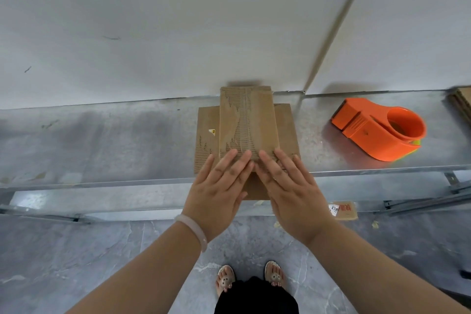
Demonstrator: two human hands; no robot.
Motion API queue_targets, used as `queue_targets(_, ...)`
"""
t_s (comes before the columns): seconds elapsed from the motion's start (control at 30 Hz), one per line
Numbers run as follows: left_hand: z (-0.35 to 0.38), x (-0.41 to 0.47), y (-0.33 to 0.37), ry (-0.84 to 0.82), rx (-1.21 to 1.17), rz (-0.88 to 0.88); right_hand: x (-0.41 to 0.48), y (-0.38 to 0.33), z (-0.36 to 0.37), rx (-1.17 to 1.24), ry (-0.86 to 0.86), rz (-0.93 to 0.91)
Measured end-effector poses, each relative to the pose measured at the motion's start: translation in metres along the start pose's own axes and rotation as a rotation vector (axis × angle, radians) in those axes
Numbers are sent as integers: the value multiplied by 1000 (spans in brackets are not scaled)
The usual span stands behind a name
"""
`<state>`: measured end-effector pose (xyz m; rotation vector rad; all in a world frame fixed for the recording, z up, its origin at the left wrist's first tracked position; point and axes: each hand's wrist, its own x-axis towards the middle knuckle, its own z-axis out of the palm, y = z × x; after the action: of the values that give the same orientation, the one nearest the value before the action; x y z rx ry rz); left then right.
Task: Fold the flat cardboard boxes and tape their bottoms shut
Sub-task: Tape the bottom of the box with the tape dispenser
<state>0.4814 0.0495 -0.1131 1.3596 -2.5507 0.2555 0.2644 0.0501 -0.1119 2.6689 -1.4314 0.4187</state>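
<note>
Left hand [216, 192], right hand [293, 192] flat on cardboard box [247, 120], grip released, orange tape dispenser [374, 135] to right, wall [178, 33] behind

Left hand [216, 192] and right hand [293, 192] hide part of the box [247, 122]; frame edge crops the cardboard stack [462, 102].

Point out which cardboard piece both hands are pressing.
The narrow piece lying atop the wider flat one; the stack at far right sits untouched.
</note>
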Motion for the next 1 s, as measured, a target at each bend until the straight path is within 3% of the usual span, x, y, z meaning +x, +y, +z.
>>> queue_targets(0.27, -1, -8, -27, -6, 141, 99, 1, 32, -4, -54, 7, -153)
queue_targets(0.47, -14, 6, -30, 181, -324, -61, 23, 33, -11, 302, 192, -49)
queue_targets(0.57, -14, 31, -27, 287, -364, -216, 42, 25, -13, 366, 267, 63)
queue_targets(0.8, -4, 43, -33, 302, -483, -321, 54, 32, 1, 478, 306, 136)
queue_targets(1.0, 9, 26, -44, 224, -916, -466, 48, 43, 6, 716, 225, 190)
